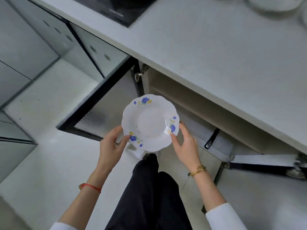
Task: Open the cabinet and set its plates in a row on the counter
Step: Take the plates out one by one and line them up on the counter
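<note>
We are seeing bare counter stretching at twelve to one o'clock, open for a hand. A cooktop is blocking its eleven o'clock end; plates are crowding two o'clock. The cabinet doors are standing swung out at nine and four o'clock.

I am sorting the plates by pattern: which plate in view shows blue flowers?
The plate held between the left hand and right hand; the plates on the counter, top right, look plain.
</note>
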The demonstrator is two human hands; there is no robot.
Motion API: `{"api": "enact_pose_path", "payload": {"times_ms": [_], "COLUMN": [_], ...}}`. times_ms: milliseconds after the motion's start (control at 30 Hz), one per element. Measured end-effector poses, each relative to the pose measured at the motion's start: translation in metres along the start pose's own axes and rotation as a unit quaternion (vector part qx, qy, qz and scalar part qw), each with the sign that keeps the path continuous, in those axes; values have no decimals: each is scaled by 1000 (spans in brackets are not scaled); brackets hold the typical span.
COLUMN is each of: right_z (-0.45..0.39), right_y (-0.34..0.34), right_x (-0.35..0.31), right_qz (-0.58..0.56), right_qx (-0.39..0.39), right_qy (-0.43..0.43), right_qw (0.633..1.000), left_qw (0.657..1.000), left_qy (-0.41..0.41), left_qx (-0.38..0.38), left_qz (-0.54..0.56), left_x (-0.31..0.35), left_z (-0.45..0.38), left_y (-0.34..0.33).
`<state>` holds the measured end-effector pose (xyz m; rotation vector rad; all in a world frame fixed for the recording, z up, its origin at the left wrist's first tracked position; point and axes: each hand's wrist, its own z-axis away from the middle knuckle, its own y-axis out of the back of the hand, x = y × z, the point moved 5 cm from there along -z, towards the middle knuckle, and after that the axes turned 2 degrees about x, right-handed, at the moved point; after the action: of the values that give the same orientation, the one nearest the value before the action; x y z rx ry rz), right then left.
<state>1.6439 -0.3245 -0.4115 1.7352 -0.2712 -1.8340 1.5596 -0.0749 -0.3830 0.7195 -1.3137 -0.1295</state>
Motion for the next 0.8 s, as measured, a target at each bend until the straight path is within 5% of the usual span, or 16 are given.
{"api": "enact_pose_path", "payload": {"times_ms": [333,800], "right_z": [77,90], "right_y": [103,203], "right_x": [-119,-149], "right_qz": [8,-25], "right_qx": [40,145], "right_qy": [13,-8], "right_qw": [999,989], "left_qw": [1000,990], "left_qy": [-15,-122], "left_qx": [4,-76], "left_qz": [21,8], "left_x": [132,252], "left_z": [65,31], "left_y": [74,54]}}
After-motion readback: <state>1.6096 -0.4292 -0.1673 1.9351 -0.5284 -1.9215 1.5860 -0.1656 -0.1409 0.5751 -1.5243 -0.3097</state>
